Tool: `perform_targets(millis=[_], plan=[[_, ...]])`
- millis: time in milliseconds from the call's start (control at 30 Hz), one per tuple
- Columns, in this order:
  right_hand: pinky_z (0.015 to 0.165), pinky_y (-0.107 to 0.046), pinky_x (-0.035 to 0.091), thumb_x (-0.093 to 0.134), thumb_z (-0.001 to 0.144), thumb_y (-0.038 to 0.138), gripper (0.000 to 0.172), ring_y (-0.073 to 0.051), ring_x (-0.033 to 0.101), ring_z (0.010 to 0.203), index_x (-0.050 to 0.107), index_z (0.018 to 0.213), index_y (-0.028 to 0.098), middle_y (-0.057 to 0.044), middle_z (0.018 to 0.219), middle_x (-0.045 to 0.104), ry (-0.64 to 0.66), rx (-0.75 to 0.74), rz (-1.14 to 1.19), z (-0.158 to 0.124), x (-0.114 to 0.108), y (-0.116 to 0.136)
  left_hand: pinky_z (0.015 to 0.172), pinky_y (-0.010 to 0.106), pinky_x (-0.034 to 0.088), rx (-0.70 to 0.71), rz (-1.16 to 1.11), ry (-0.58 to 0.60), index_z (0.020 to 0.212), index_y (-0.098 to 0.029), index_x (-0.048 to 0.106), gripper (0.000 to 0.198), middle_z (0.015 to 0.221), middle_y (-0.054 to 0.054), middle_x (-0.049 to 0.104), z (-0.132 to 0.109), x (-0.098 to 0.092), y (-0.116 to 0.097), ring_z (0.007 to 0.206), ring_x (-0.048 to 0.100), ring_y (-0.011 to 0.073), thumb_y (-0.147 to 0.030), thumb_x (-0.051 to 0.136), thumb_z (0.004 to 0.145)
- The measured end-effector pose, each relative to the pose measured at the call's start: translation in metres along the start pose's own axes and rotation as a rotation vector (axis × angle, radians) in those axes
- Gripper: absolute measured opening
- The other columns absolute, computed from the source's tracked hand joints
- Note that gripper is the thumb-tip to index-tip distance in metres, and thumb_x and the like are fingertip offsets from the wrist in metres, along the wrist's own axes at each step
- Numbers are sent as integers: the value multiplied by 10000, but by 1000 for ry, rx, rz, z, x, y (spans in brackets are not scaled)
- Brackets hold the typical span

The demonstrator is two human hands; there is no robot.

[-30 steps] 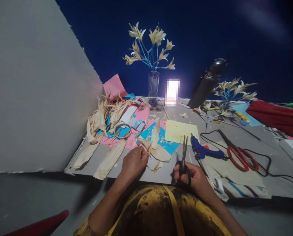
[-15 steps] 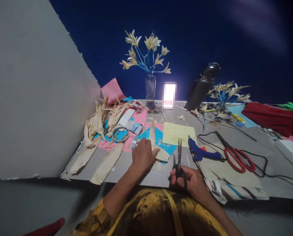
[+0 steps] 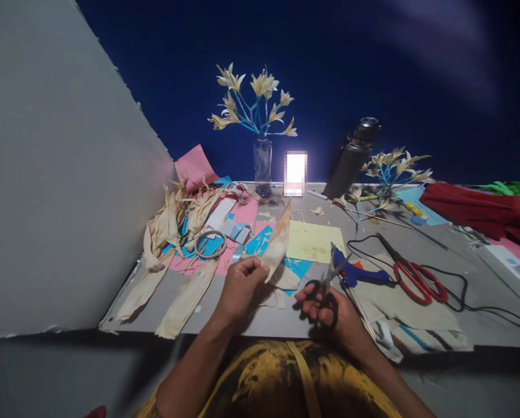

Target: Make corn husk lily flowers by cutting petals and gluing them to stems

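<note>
Between thumb and fingers, my left hand (image 3: 242, 284) pinches the lower end of a pale dried corn husk piece (image 3: 278, 241). The husk stands tilted up, its pointed tip away from me. My right hand (image 3: 329, 307) has its fingers in the handles of small black scissors (image 3: 327, 284), whose blades are spread and point away from me. A gap separates the blades from the husk. Under and beside the hands lie blue paper (image 3: 301, 268), another husk piece (image 3: 286, 280) and a yellow paper sheet (image 3: 315, 241).
A blue glue gun (image 3: 364, 274) and large red-handled scissors (image 3: 419, 281) lie right. Husk strips (image 3: 187, 299) and a tape roll (image 3: 211, 244) are left. Behind stand a glass bottle (image 3: 263, 165) of husk flowers (image 3: 264, 84), a dark flask (image 3: 351, 157) and another flower bunch (image 3: 397, 165).
My left hand has lifted the husk piece off the table and tilted it. In my right hand the scissors have opened wider and turned to the right.
</note>
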State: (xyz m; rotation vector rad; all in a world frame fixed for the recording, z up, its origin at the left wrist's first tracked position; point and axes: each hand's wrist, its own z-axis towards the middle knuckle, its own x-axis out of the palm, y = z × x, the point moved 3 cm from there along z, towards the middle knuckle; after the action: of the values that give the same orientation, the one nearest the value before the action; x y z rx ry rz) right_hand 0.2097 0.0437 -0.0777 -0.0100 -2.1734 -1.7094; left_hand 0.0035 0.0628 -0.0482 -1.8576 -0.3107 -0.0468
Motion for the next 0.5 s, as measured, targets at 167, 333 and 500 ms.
perform_targets(millis=[167,333,500], plan=[[572,-245,480,850,618,345,363,-144,598,611,652,869,174,-25,767,700,-236,12,180,15,15,10,437,193,264,-110,26,152,583,-157,532,312,479,-61,461,-26,19,24,434,347,59,-352,762,664],[535,-219,455,848,595,326,298,-115,550,547,641,727,156,11,632,644,-253,-14,216,17,24,11,622,232,406,-31,-54,355,653,-134,626,258,719,23,620,-35,15,32,668,529,127,-333,786,687],[523,-231,464,849,581,355,333,-118,542,531,647,754,156,8,636,650,-307,-32,127,11,27,14,586,212,360,-42,-102,401,819,-128,673,316,723,12,603,-37,12,30,620,474,99,-400,789,708]])
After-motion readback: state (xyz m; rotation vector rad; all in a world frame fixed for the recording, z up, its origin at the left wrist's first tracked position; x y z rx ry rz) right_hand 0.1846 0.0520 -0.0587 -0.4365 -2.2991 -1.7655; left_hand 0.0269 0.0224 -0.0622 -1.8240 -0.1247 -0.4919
